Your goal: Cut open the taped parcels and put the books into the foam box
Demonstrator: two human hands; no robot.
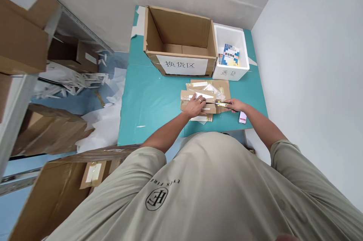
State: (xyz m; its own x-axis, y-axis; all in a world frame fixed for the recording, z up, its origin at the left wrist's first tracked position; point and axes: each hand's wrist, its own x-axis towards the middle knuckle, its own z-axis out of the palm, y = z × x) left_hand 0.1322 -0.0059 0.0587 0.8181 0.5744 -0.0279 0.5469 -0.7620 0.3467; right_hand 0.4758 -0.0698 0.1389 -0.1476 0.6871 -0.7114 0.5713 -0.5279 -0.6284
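A small brown cardboard box point(211, 98) with clear tape and a white label lies on the teal tabletop, a dark slit running along its upper face. My left hand point(194, 105), with a ring on one finger, holds the box from above, fingers bent over its middle. At the box's right end, my right hand point(236, 105) is closed around a yellow utility knife point(222, 104), whose tip points left at the slit. Beneath and behind the box are flattened cardboard pieces point(226, 85) and a crumpled clear plastic bag point(211, 88).
A large open carton point(181, 53) with a white sign stands at the back, beside a white foam box point(231, 74) containing books point(230, 56). A phone point(242, 117) lies near the table's right front. Cartons point(53, 127) and white packing material point(99, 124) crowd the left.
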